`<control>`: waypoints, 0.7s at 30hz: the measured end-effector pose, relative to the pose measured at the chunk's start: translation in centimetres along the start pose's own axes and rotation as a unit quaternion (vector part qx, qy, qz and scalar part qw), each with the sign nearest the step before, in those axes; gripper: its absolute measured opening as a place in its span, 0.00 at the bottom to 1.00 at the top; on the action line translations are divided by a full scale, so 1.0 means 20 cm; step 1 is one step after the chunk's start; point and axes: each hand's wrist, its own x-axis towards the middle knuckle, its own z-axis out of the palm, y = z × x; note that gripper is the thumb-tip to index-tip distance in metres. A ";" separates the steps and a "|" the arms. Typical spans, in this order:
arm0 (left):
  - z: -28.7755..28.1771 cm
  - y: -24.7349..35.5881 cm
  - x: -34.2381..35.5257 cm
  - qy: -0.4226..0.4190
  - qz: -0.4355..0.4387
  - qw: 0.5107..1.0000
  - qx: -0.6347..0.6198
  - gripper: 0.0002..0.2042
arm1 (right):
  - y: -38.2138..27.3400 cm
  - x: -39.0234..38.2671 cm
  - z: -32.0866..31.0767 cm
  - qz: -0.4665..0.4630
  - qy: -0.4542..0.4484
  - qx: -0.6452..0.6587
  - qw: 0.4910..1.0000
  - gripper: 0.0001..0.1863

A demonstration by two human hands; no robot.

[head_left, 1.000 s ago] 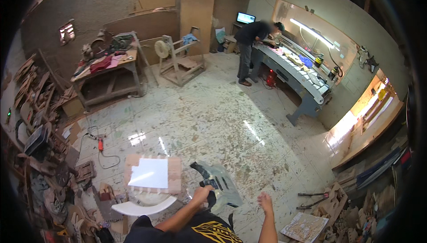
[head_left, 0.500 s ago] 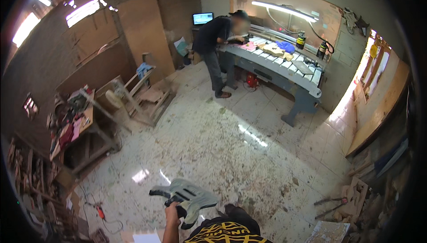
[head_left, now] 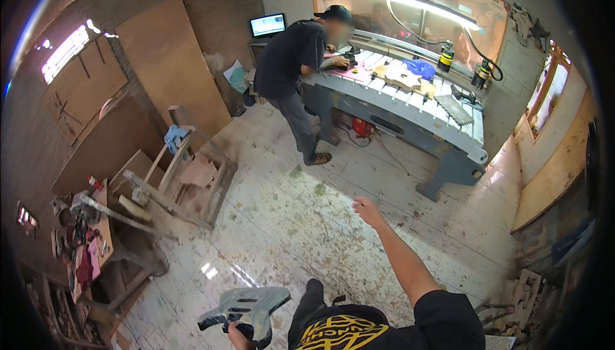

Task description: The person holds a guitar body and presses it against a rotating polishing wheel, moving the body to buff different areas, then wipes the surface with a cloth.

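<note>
My left hand (head_left: 237,336) grips a grey-green electric guitar body (head_left: 261,300) by its edge, low in the view. Slots are cut through the body's face, and its horns and rim look dark. Part of the hand is hidden beneath the body. Out in front, over the floor, my right hand (head_left: 367,211) is held away from me at the end of a bare forearm. Its fingers are curled in, with nothing seen in them.
Ahead, a co-worker (head_left: 291,68) bends over a long machine table (head_left: 391,93) bearing cut wooden pieces (head_left: 402,79) and a blue cloth (head_left: 419,68). A wooden frame (head_left: 176,190) and a cluttered workbench (head_left: 106,247) stand left. Wood scraps (head_left: 526,295) lie at the lower right.
My right arm has come into view, stretched forward. The machine table and co-worker appear nearer. The guitar body, still in my left hand, sits lower and farther left.
</note>
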 end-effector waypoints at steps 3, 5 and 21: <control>0.44 0.14 0.23 0.024 -0.038 0.995 0.089 0.09 | -0.13 0.30 0.14 -0.040 -0.077 -0.019 0.996 0.16; 0.85 0.33 0.23 0.014 -0.078 0.991 0.109 0.14 | 0.27 0.39 0.10 -0.062 -0.065 -0.179 0.980 0.14; 2.84 1.23 1.56 -0.057 -0.039 0.995 0.076 0.11 | 0.74 0.66 0.30 0.224 -0.325 -0.439 0.807 0.16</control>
